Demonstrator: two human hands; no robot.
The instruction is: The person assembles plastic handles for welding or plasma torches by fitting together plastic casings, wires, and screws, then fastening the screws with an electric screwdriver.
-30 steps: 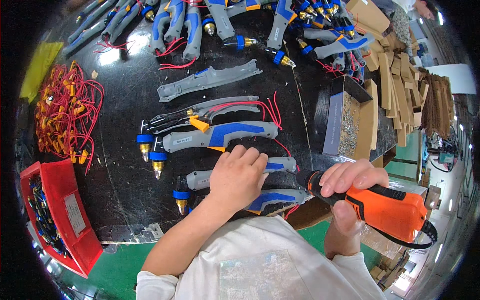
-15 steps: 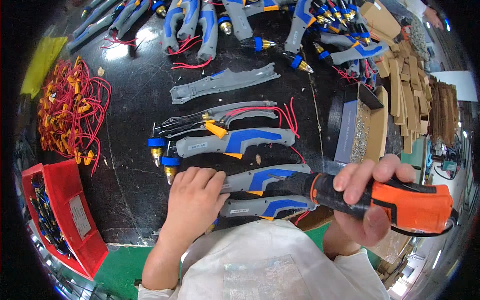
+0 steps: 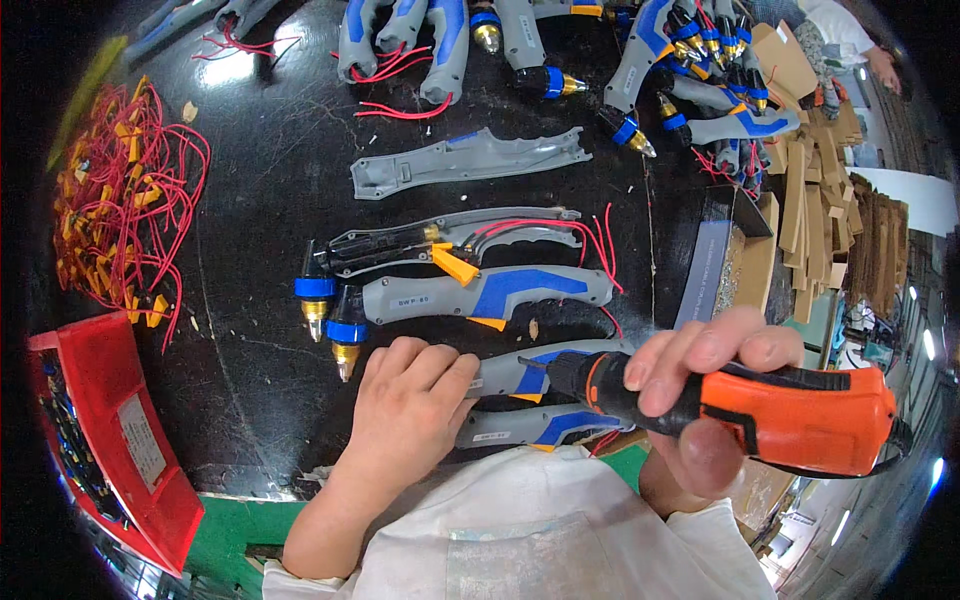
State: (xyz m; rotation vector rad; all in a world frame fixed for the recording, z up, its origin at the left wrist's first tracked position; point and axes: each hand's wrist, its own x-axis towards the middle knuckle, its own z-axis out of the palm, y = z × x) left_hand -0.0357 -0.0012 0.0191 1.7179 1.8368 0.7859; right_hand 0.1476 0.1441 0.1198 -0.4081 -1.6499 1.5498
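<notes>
Nearest the body, our right hand point(image 3: 700, 400) was closed around an orange and black power screwdriver point(image 3: 760, 415). Fingers curled over the top of its black neck, thumb underneath. The tool lay roughly level, its tip pointing left toward the grey and blue torch handle point(image 3: 530, 372) directly in front of us.

Our left hand point(image 3: 410, 415) lay palm down on the left end of that handle, fingers point(image 3: 430, 365) loosely bent and pressed over it, gripping nothing else. A second grey and blue handle point(image 3: 540, 427) sat just below, touching the first, at the near edge of the black surface point(image 3: 250, 330).

Just beyond the left hand lay another assembled torch point(image 3: 480, 295) with a blue collar and brass nozzle at its left end. Touching it on the far side was an open torch half point(image 3: 440, 240) showing an orange trigger and red wires. Farther back an empty grey shell point(image 3: 470, 160) lay alone.

To the left, a red bin point(image 3: 100, 440) sat at the near corner, and a heap of red wires with yellow connectors point(image 3: 120, 210) lay beyond it. To the right stood a dark box of small parts point(image 3: 725, 265), with stacked cardboard pieces point(image 3: 840, 200) past it.

At the far edge, a row of finished torches point(image 3: 560, 50) stretched across the surface.
</notes>
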